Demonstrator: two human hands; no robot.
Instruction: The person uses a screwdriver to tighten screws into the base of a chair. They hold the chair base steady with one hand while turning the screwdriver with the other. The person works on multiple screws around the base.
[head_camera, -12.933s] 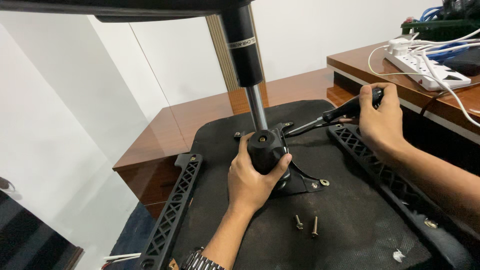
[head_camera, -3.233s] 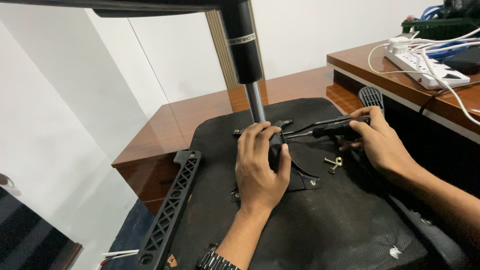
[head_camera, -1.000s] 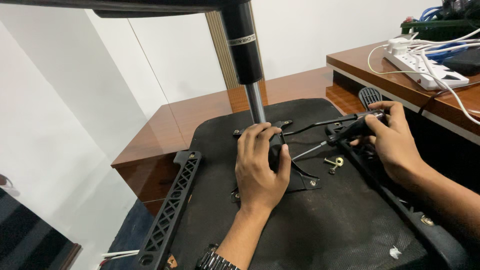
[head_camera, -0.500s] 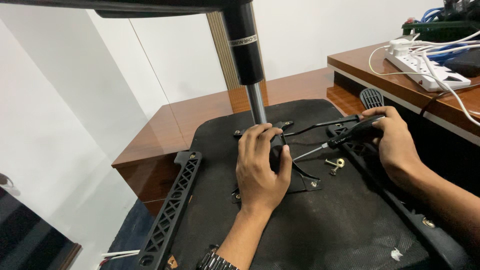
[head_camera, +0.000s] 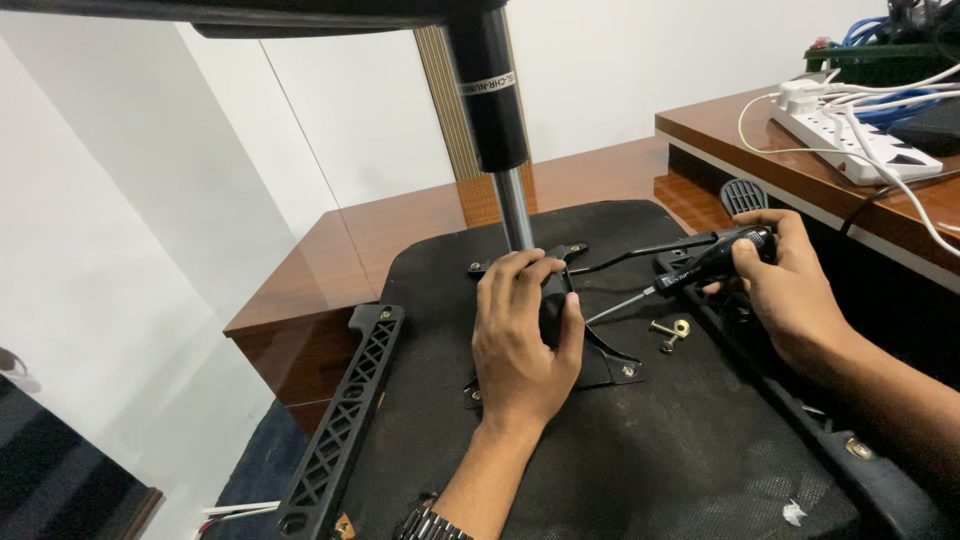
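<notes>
An upturned office chair seat (head_camera: 640, 440) lies on a wooden desk, its black underside facing up. My left hand (head_camera: 522, 340) presses flat on the black metal mechanism plate (head_camera: 606, 362) at the foot of the gas cylinder (head_camera: 494, 110) that rises from it. My right hand (head_camera: 785, 285) grips a black-handled screwdriver (head_camera: 690, 272), its shaft slanting down-left toward the plate. A brass bolt and washer (head_camera: 672, 331) lie loose on the seat just below the shaft. A thin black lever (head_camera: 630, 256) runs from the plate toward my right hand.
Black plastic armrest brackets sit at the seat's left (head_camera: 345, 420) and right (head_camera: 820, 420) edges. A white power strip (head_camera: 850, 135) with cables rests on a raised wooden shelf (head_camera: 740, 125) at the right. White wall stands behind; the desk edge (head_camera: 270, 330) drops off at the left.
My right hand, earlier by the loose bolts with no tool seen in it, now holds the screwdriver and has angled its tip toward the plate. The left hand has stayed on the plate.
</notes>
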